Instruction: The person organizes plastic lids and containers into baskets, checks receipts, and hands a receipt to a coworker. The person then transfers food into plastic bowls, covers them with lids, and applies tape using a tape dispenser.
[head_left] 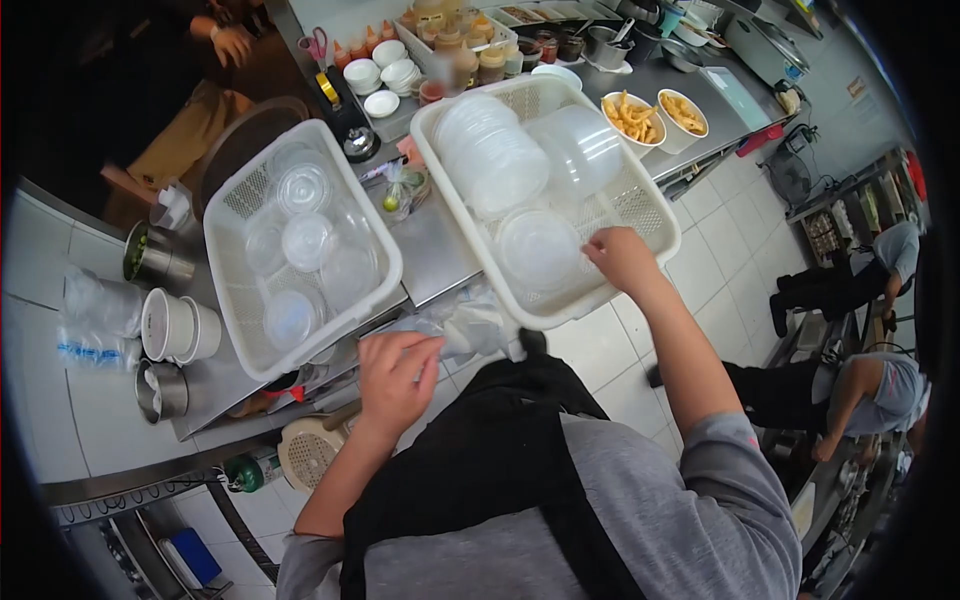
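Observation:
My right hand [622,258] is at the edge of a round clear lid [538,248] in the right white basket [460,215], its fingers pinched at the rim. Stacked clear lids [492,155] and large clear bowls [578,150] lie further back in that basket. My left hand [398,378] hovers in front of the left white basket [392,275], fingers curled apart with nothing between them. Round clear lids [307,240] lie spread in the left basket.
Fries in two paper tubs [632,122] stand at the right. Sauce bottles [372,42], white bowls [382,103] and a bell [360,143] are behind the baskets. Metal pots [158,256] and white tubs [180,326] sit left. Two people [865,395] [885,262] stand at the far right.

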